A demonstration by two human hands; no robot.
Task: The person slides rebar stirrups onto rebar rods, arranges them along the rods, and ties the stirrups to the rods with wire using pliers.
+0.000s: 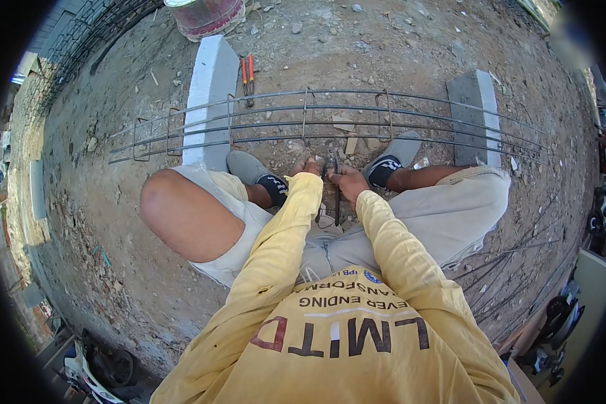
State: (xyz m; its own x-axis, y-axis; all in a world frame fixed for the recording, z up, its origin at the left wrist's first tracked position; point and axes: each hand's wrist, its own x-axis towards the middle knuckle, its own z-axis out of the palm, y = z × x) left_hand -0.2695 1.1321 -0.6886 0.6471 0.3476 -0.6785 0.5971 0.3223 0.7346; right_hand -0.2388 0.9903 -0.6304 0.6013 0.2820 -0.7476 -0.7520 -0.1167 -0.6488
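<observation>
the steel rebar cage (pixel 306 108) lies across the left block (pixel 207 101) and right block (pixel 475 118), which seem to prop it off the dirt. the right hand (pixel 348 183) clamps a dark hand tool (pixel 337 203), handles pointing back so its head faces the cage. a red-handled tool (pixel 251 75) lies beside the left block, seemingly parked within reach. the left hand (pixel 306 167) is near the dark hand tool's head; i cannot tell whether its fingers pinch anything.

Soft daylight covers the dirt ground (pixel 384 54) with faint shadows; a brighter, sunlit strip (pixel 21 168) runs down the far left. Fisheye distortion bows the rebar cage (pixel 343 123), black vignetting rounds the sides, and a blurred smudge (pixel 572 42) clouds the upper right.
</observation>
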